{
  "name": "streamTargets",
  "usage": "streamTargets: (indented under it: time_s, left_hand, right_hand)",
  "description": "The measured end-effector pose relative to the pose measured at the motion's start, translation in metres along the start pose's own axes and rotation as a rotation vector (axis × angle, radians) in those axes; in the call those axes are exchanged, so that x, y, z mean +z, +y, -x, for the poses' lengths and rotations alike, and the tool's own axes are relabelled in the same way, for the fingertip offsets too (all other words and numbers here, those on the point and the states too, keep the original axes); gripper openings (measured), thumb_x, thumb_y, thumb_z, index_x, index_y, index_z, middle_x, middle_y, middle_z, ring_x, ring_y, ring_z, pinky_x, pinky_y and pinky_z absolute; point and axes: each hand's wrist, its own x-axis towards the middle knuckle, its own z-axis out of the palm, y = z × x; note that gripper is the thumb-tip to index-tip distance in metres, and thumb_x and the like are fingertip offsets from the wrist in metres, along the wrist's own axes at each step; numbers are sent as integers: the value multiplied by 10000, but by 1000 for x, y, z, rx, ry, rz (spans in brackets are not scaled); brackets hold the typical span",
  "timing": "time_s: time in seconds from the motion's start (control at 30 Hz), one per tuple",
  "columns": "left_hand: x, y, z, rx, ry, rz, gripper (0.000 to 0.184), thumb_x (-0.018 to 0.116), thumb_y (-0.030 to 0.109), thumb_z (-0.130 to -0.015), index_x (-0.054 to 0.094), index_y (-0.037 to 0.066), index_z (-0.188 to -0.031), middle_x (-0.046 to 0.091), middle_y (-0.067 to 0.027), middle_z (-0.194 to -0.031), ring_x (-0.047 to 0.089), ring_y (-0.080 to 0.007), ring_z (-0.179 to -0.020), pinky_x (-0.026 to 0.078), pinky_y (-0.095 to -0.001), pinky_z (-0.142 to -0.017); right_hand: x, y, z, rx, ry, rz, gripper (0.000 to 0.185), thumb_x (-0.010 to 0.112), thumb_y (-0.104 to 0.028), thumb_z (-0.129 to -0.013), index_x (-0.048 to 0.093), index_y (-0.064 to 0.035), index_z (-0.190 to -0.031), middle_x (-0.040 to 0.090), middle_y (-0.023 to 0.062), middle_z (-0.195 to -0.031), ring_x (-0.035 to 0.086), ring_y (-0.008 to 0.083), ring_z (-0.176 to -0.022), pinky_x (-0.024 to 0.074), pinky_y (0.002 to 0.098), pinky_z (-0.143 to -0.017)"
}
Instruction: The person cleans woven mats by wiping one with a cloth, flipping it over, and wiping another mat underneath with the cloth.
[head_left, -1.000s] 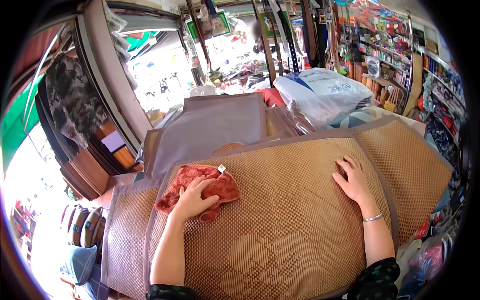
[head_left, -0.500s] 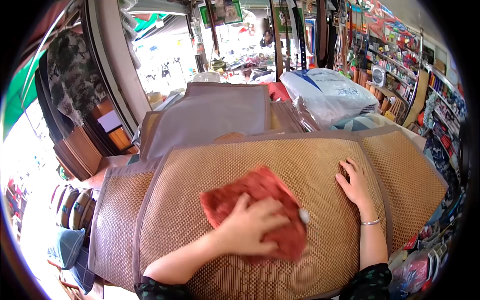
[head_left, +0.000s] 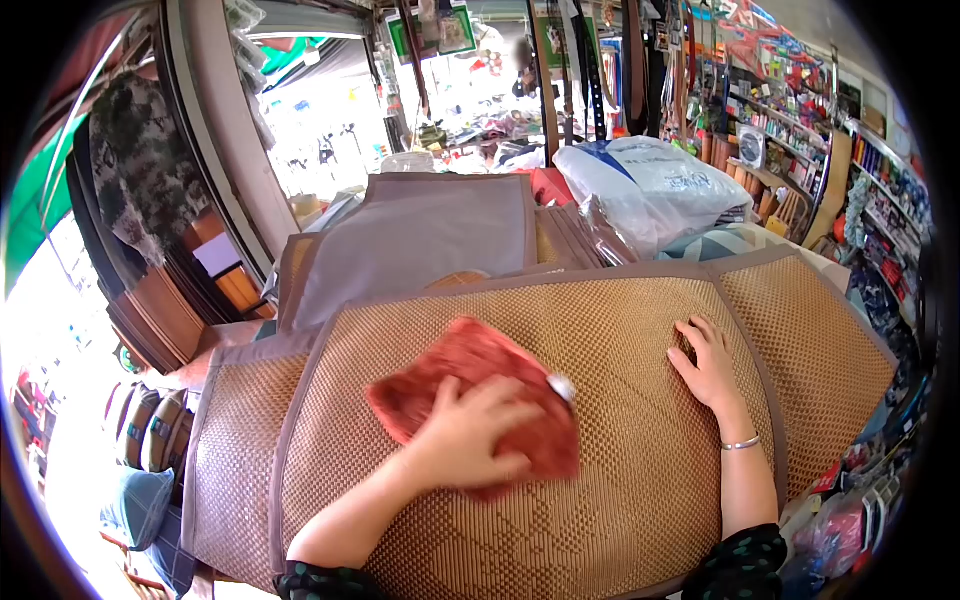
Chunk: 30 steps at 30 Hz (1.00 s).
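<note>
A crumpled red cloth [head_left: 470, 385] lies on a tan woven mat [head_left: 620, 480] with a grey-brown fabric border. My left hand [head_left: 480, 435] holds the cloth from above, its fingers bent over it and pressing it against the mat. Motion blurs this hand and the cloth a little. A small white tag or patch [head_left: 562, 387] shows at the cloth's right edge. To the right, my right hand [head_left: 708, 365] rests on the mat with fingers spread and nothing in them; a silver bracelet [head_left: 741, 443] circles that wrist.
More woven pieces flank the mat at left [head_left: 240, 450] and right [head_left: 800, 350]. Behind it lie a grey-backed mat [head_left: 420, 225] and a white plastic-wrapped bundle [head_left: 650, 185]. Belts [head_left: 590, 75] hang above, stocked shelves [head_left: 790, 125] line the right, and cushions [head_left: 140, 500] sit at lower left.
My left hand and the red cloth have slid left and slightly away from me across the mat. The right hand stays in nearly the same place.
</note>
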Motion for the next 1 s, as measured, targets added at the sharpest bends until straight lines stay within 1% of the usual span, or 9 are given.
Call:
streamTargets:
  time_s: [0.13, 0.23, 0.33, 0.47, 0.57, 0.7, 0.8, 0.9, 1.0]
  left_hand:
    - [40, 47, 12, 395, 4, 13, 696, 699, 469, -795, 510, 189, -1403, 391, -138, -1513, 330, -301, -1445, 247, -733, -1066]
    - [31, 32, 7, 341, -10, 21, 695, 714, 465, -778, 525, 185, -1385, 403, -134, -1501, 360, -285, -1424, 282, -724, -1044]
    - [11, -15, 1, 54, 197, 68, 577, 697, 408, -748, 603, 175, -1268, 516, -78, -1359, 451, -277, -1325, 279, -717, -1024]
    - [0, -108, 13, -428, 237, 88, 627, 679, 467, -809, 560, 203, -1366, 464, -81, -1486, 405, -287, -1398, 191, -713, -1105]
    - [1, -115, 20, -508, 238, 70, 653, 680, 473, -801, 548, 208, -1383, 461, -94, -1486, 393, -287, -1406, 183, -718, -1106]
    - [0, -39, 5, -146, 173, 50, 578, 705, 412, -751, 616, 171, -1269, 503, -97, -1418, 435, -291, -1359, 216, -676, -1100]
    - [20, 20, 0, 283, 110, 26, 635, 714, 453, -748, 574, 177, -1303, 472, -100, -1392, 458, -275, -1305, 310, -671, -1003]
    - [49, 57, 12, 525, 18, 50, 658, 708, 455, -788, 538, 189, -1365, 416, -121, -1488, 389, -273, -1398, 274, -727, -1041]
    - [42, 47, 10, 467, -53, 87, 684, 710, 460, -791, 517, 195, -1391, 387, -125, -1523, 356, -265, -1430, 229, -749, -1063]
  right_hand:
    - [1, 3, 0, -21, 6, 1, 539, 613, -396, -922, 565, -62, -1342, 449, 198, -1470, 349, 380, -1399, 204, 500, -1172]
    - [2, 5, 0, -25, 10, 8, 536, 613, -395, -923, 566, -59, -1338, 448, 199, -1470, 353, 382, -1396, 206, 502, -1171]
    - [2, 5, 0, -26, 4, 0, 542, 608, -399, -925, 561, -59, -1344, 448, 199, -1470, 348, 378, -1401, 202, 502, -1175]
    - [0, 2, 0, -13, -4, 10, 544, 603, -405, -928, 560, -63, -1349, 440, 196, -1478, 334, 372, -1413, 193, 500, -1181]
    - [-1, 0, 0, -1, -16, -3, 544, 601, -406, -929, 560, -66, -1351, 430, 193, -1488, 319, 363, -1424, 184, 494, -1186]
    - [0, 0, 0, 1, -12, -9, 541, 602, -408, -929, 561, -71, -1351, 429, 191, -1489, 317, 361, -1425, 184, 494, -1185]
    - [2, 4, 0, -11, -5, -6, 540, 606, -411, -925, 565, -72, -1344, 439, 193, -1478, 329, 363, -1418, 192, 495, -1180]
    - [2, 4, 1, -24, 3, 0, 539, 611, -411, -920, 569, -70, -1335, 448, 197, -1468, 344, 367, -1408, 203, 498, -1173]
    - [3, 7, -1, -27, 7, 10, 541, 613, -411, -917, 569, -70, -1334, 450, 201, -1465, 353, 368, -1403, 211, 501, -1170]
